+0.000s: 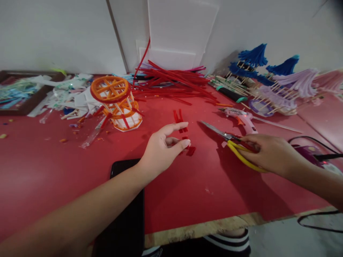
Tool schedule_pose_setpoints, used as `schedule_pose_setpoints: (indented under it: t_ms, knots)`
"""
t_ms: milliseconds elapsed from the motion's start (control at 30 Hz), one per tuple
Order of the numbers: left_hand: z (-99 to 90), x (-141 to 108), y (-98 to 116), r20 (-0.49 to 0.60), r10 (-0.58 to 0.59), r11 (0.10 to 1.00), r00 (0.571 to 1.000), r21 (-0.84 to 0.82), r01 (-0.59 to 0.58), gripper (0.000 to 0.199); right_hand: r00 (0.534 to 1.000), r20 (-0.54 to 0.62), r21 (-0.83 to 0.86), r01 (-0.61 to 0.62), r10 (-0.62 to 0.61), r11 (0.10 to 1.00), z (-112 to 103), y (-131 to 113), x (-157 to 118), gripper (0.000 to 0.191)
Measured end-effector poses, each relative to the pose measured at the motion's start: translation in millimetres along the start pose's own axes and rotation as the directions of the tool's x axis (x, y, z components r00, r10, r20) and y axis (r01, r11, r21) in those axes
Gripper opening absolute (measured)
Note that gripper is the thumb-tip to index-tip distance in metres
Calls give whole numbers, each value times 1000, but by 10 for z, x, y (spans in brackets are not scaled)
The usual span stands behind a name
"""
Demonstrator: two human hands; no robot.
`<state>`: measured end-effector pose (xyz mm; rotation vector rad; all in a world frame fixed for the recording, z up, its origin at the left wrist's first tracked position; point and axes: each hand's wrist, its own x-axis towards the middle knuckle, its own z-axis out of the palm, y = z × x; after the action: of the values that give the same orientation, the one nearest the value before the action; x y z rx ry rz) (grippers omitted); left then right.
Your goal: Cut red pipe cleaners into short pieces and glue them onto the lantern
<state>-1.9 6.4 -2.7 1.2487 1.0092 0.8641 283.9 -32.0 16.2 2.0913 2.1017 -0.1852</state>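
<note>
My left hand (pixel 164 146) is over the middle of the red table, its thumb and index finger apart. Just beyond and under these fingers lie several short cut pieces of red pipe cleaner (pixel 176 116); whether a fingertip touches one I cannot tell. My right hand (pixel 270 153) grips the yellow and red handles of a pair of scissors (pixel 214 130), whose blades point left toward the cut pieces. To the left stands a small round tower frame (pixel 110 89) of orange and red pipe cleaners with pale sticks and a white base.
Long red pipe cleaners (pixel 177 80) lie heaped at the back. A pink glue gun (pixel 239 116) rests beyond the scissors. Blue and lilac roofed models (pixel 284 85) are at the back right. A black phone (pixel 123 214) lies under my left forearm; a brown tray (pixel 29 107) is far left.
</note>
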Motion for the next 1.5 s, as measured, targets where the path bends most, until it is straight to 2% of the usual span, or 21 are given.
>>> schedule_pose_setpoints:
  t_ms: [100,167,233,300,333,400,467,500,533,600,667,767,867,1033,1167,1233,1333,1367,1400,1433,1500]
  knots:
    - [13,-9,17,-7,14,1000,1000,25,-14,55,994,-79,-12,74,-75,997,-119,-110,-98,43]
    - [29,-17,17,-2,45,998,999,51,-45,53,962,-233,28,156,-145,987,-253,-231,-150,42]
    - [43,-24,2,-4,96,993,995,69,-96,50,914,-354,186,277,-199,943,-372,-399,-143,35]
    - [48,-26,-18,-12,151,986,988,70,-150,48,925,-347,422,303,-156,854,-419,-600,-57,27]
    - [45,-25,-28,-21,177,983,984,64,-175,48,930,-342,536,312,-136,784,-407,-703,14,25]
    - [32,-16,-40,-62,215,976,975,36,-213,49,940,-288,734,338,-181,588,-320,-899,183,29]
    - [14,-4,-43,-117,222,975,968,8,-223,53,951,-238,894,295,-199,338,-187,-1057,344,32]
    - [6,1,-43,-139,217,976,966,2,-219,54,955,-227,945,263,-189,196,-119,-1113,406,33]
    - [0,5,-42,-151,208,978,966,1,-210,56,962,-210,969,229,-178,94,-55,-1152,451,34]
    - [-6,9,-43,-142,195,981,970,21,-194,57,966,-176,984,175,-190,-21,43,-1176,485,34]
    - [-4,6,-42,-128,205,979,970,53,-199,55,964,-147,989,146,-222,-20,97,-1145,462,32]
    - [1,0,-30,-112,233,969,966,105,-222,54,965,-145,985,161,-218,61,110,-1072,398,30]
    - [1,-8,-14,-84,249,960,965,157,-233,54,961,-205,961,233,-183,147,89,-1044,364,29]
    - [0,-21,-44,-55,269,946,962,201,-253,58,920,-342,886,383,-189,262,69,-1079,332,22]
    - [5,-23,-72,-39,292,933,956,233,-276,57,907,-377,852,419,-188,314,75,-1099,316,16]
    - [8,-22,-72,-44,302,930,952,235,-284,57,913,-365,865,404,-180,297,90,-1097,322,18]
    - [11,-25,-63,-47,332,904,942,301,-304,56,934,-334,919,352,-126,175,110,-1074,335,23]
    - [11,-29,-59,-42,341,888,939,341,-307,56,936,-334,923,349,-107,165,111,-1061,337,23]
    - [9,-32,-53,-37,350,871,936,381,-311,55,933,-347,911,359,-91,203,107,-1046,339,23]
    - [7,-36,-47,-31,360,853,932,415,-316,55,926,-368,881,375,-79,290,102,-1027,342,21]
    - [0,-40,-35,-29,387,824,922,460,-331,50,897,-434,745,408,-81,527,95,-988,356,16]
